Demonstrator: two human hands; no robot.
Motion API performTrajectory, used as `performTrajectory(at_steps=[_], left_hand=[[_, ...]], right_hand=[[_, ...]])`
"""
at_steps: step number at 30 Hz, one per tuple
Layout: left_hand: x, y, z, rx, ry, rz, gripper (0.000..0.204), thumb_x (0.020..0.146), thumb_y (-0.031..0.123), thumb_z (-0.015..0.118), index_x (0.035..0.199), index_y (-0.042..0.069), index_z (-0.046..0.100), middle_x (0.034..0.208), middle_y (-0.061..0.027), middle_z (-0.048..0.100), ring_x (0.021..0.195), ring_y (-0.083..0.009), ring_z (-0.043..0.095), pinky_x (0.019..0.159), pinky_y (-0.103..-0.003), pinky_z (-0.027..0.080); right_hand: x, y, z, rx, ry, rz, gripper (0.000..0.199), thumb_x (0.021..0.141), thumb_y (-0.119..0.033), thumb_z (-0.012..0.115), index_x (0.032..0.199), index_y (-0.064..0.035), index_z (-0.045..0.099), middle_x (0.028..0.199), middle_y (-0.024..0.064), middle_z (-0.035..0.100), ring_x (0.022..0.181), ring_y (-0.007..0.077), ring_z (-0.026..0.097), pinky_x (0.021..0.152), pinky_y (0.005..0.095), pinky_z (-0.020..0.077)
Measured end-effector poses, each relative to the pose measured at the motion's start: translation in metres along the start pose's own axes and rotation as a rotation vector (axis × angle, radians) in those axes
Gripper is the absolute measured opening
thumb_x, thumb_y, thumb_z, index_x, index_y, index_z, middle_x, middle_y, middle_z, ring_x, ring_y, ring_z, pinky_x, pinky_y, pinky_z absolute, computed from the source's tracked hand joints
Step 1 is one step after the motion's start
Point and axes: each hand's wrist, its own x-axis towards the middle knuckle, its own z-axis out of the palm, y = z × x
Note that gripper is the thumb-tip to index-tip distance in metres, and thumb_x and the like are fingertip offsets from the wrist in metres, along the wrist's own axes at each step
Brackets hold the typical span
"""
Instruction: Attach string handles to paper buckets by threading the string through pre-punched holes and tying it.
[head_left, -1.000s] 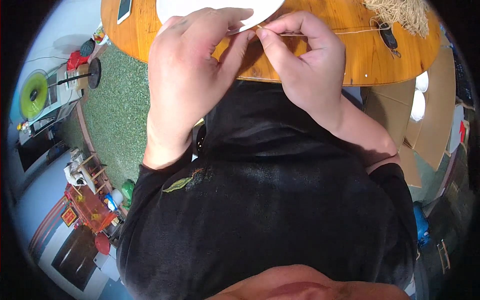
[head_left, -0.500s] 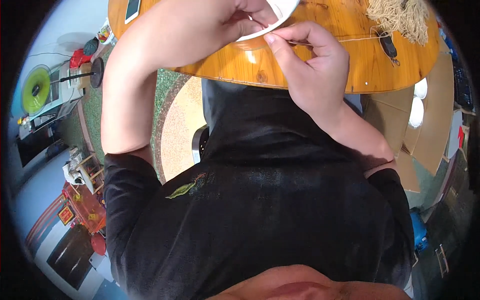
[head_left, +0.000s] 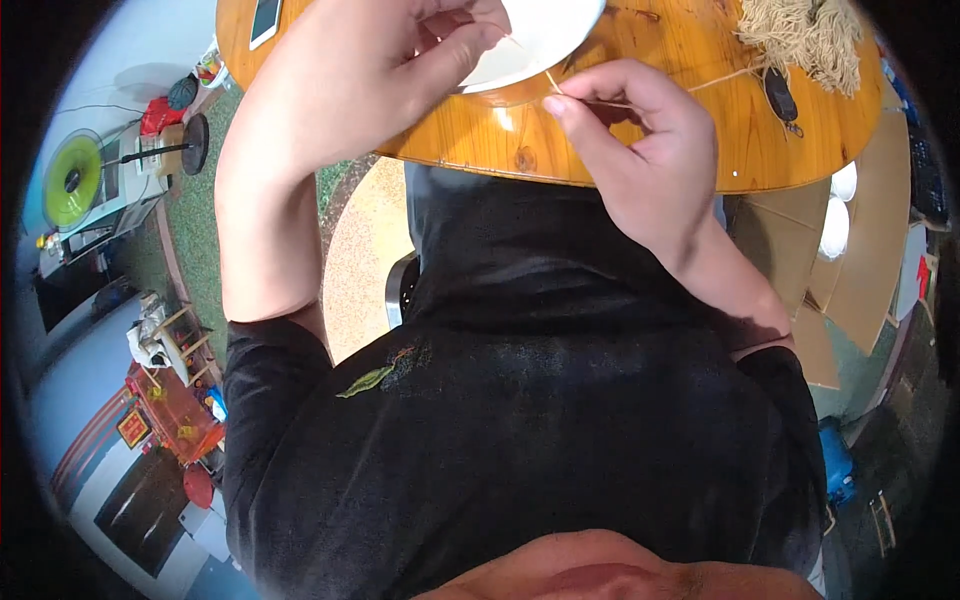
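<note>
Look first at the string [head_left: 725, 77], because your right hand [head_left: 655, 150] is the nearer one to its long part. From your right fingers the string goes toward the right and a little away from you, over the wooden table [head_left: 470, 130], to the place beside the black key fob [head_left: 780, 95] and the string bundle [head_left: 805, 45]. On the other side, a short piece rises from your right fingertips, leaning left and away from you, to the rim of the white bowl [head_left: 560, 35].

Your right thumb and forefinger are pressed together on the string just beside this rim, outside the bowl; the other fingers are curled under. Your left hand [head_left: 410, 75] is over the bowl, on its left part. There the thumb and forefinger are closed in a pinch, and a thin, light end comes out from between them, pointing toward your right hand. The two hands are apart, near to each other. Against the white I cannot tell how the string passes between them, or if it crosses the rim.

The string looks thin and pale tan, almost straight along its long part. The bundle is of the same colour, loose and wavy.
</note>
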Motion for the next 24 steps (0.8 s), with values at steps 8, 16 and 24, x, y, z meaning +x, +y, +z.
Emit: performTrajectory(at_steps=[8,16,24], left_hand=[[-0.018,0.011,0.0,-0.12,0.147,-0.125,0.005,0.086,-0.001,0.07,0.09,-0.004,0.07,0.083,-0.0093,0.073,0.074,-0.0133,0.068,0.069,-0.028,0.055],[-0.026,0.001,0.021,-0.454,0.328,0.066,0.012,0.094,0.007,0.073,0.092,-0.004,0.068,0.098,-0.014,0.075,0.081,-0.0127,0.069,0.074,-0.027,0.055],[-0.033,0.009,0.04,-0.71,0.36,0.071,0.005,0.097,0.001,0.068,0.098,-0.004,0.066,0.101,-0.0141,0.075,0.087,-0.0136,0.071,0.081,-0.026,0.057]], right_hand=[[0.007,-0.021,-0.018,-0.342,-0.014,-0.237,0.009,0.084,-0.004,0.078,0.088,-0.0049,0.07,0.083,0.0066,0.069,0.071,0.0193,0.067,0.065,0.0299,0.0535],[0.025,-0.04,-0.025,-0.416,0.044,-0.432,0.013,0.084,0.003,0.079,0.093,-0.0018,0.071,0.096,0.0067,0.072,0.068,0.0096,0.061,0.058,0.0203,0.0452],[0.037,-0.047,-0.022,-0.379,-0.046,-0.447,0.009,0.083,0.0,0.075,0.089,-0.0006,0.068,0.108,0.0195,0.073,0.086,0.0298,0.074,0.075,0.034,0.0577]])
